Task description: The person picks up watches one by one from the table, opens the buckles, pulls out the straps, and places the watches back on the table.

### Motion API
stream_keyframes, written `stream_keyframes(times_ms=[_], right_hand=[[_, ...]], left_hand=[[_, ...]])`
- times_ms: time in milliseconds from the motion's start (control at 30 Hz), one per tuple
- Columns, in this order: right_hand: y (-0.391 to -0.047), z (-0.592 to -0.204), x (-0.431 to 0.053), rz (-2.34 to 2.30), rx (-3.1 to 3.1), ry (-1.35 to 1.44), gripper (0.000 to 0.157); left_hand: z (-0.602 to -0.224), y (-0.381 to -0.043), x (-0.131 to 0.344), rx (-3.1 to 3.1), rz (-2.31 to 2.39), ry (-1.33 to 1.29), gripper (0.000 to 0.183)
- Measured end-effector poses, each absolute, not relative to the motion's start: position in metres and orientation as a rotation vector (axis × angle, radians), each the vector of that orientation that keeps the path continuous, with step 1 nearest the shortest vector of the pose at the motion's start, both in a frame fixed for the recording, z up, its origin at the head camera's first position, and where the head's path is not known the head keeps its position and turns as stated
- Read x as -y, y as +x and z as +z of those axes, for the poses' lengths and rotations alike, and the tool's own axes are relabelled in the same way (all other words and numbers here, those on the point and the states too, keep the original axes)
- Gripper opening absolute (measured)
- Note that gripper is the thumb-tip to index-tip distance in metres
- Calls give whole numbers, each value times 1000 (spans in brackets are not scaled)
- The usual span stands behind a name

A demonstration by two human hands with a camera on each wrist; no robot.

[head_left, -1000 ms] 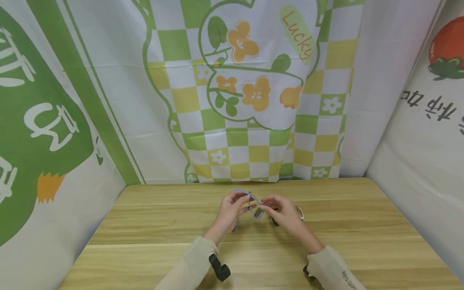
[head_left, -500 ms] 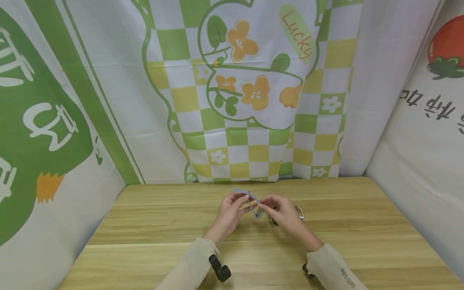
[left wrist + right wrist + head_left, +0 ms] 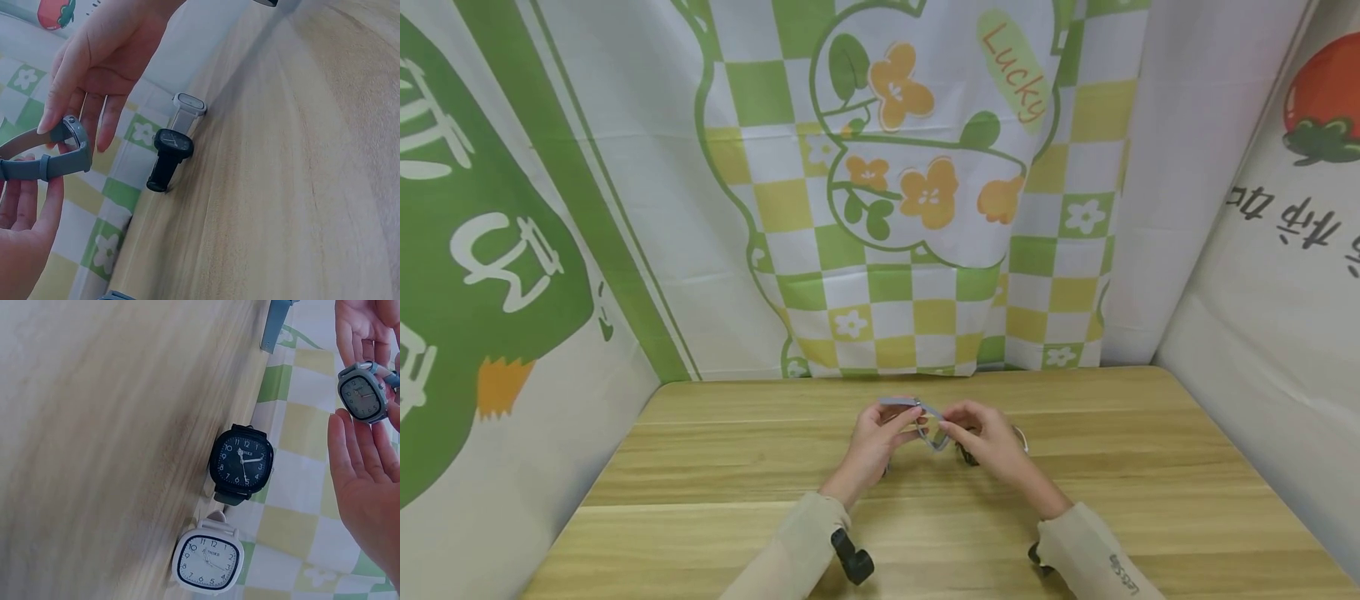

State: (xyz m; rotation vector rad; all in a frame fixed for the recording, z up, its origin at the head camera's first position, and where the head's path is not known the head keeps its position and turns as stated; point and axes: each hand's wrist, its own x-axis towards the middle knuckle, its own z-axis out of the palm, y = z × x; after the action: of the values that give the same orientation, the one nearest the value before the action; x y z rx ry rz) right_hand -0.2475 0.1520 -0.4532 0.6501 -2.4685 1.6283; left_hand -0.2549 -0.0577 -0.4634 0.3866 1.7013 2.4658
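A grey-blue wristwatch [image 3: 362, 398], its strap bent into a loop, is held above the table between both hands. My left hand [image 3: 871, 437] pinches the strap [image 3: 28, 169] from the left, its fingers beneath the band in the left wrist view. On the other side, the right hand [image 3: 988, 437] holds the watch close to its case, the thumb on the strap. The dial faces the right wrist camera. One strap end sticks out leftward over the left hand's fingers in the head view.
On the wooden table [image 3: 737, 475], a black watch [image 3: 242, 461] and a white watch [image 3: 208, 561] stand side by side, partly behind the right hand in the head view. Another blue strap [image 3: 275, 325] shows near the left hand. Printed cloth [image 3: 917, 333] hangs behind the table.
The strap end at the left has tilted from a slope to nearly level, and the strap's lower loop has shifted slightly. Both hands keep their hold in almost the same place.
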Motion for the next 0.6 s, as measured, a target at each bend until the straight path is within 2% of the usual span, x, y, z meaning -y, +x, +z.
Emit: stream_keyframes(times_ms=[600], right_hand=[[-246,-454,-161,1639,2476,651,16]], left_hand=[[-457,-255,62,-1778,2432,364,22]])
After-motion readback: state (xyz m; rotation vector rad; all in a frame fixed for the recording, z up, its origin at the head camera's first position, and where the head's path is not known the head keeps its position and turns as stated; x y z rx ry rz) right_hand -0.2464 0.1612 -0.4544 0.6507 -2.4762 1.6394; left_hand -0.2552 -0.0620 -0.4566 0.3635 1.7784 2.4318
